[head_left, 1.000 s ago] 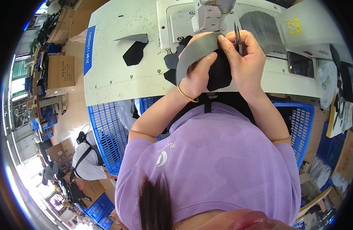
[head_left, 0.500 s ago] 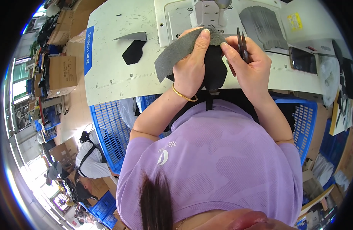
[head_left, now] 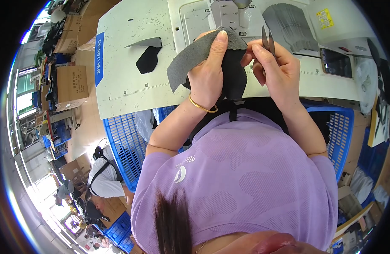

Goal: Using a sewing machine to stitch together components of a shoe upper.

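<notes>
left hand grips gray fabric, right hand scissors.

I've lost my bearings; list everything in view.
Table: one, pale, upper centre
Machine: one, white, table's far side
Fabric pile: one, gray, table's right
Phone: one, dark, table's right
Loose fabric: count unclear, gray-black, table's left
Baskets: several, blue, lower half
Boxes: several, brown, left background
Co-worker: one, white top, lower left
Workpiece: count unclear, gray-black, over table
Scissors: one, dark, right of workpiece
Left grip: one, bare, holding workpiece
Right grip: one, bare, holding scissors
</notes>
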The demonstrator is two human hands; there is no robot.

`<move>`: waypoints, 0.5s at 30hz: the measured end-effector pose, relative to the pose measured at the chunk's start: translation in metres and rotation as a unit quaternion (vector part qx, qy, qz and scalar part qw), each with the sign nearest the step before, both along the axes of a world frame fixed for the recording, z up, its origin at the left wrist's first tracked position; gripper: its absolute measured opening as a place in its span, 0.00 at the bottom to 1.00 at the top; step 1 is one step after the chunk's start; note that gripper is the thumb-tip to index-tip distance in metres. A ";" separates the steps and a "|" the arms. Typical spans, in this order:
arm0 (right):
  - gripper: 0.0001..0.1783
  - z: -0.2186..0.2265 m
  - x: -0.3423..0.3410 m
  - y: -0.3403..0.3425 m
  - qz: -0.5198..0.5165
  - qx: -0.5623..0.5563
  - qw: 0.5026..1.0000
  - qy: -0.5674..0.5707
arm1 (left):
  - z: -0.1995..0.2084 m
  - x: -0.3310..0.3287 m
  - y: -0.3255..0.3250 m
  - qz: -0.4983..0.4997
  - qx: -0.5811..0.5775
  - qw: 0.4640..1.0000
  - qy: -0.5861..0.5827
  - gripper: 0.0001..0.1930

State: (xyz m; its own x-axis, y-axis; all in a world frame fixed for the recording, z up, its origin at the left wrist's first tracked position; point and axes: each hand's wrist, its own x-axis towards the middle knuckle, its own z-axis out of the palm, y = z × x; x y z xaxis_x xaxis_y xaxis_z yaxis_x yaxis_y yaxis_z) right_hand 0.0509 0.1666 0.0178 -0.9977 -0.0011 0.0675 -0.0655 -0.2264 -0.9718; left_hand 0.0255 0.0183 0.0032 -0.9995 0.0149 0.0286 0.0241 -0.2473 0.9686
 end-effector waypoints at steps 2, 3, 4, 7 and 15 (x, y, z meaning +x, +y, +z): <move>0.10 0.002 0.000 -0.002 -0.012 0.047 0.999 0.004 | 0.002 0.001 0.000 0.003 -0.011 1.000 -0.001 0.14; 0.10 0.001 -0.001 -0.002 -0.011 0.047 0.999 0.005 | 0.004 0.001 0.000 -0.010 -0.004 1.000 0.004 0.14; 0.10 0.001 -0.002 -0.002 -0.022 0.092 0.995 0.021 | 0.006 0.001 0.000 -0.023 0.003 1.000 0.009 0.13; 0.10 0.000 -0.005 -0.002 -0.043 0.155 0.985 0.059 | 0.007 -0.002 0.001 -0.014 -0.012 1.000 0.017 0.13; 0.09 0.004 -0.019 -0.011 -0.079 0.197 0.970 0.119 | 0.019 -0.018 -0.003 0.038 0.019 0.999 0.019 0.08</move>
State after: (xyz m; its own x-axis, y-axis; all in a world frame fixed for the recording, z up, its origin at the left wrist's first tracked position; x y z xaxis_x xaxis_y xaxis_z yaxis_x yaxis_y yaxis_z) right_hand 0.0314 0.1558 0.0220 -0.9438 0.0790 0.3210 -0.3018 0.1901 -0.9342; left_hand 0.0076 0.0155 0.0223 -0.9958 -0.0633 0.0665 0.0816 -0.2789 0.9568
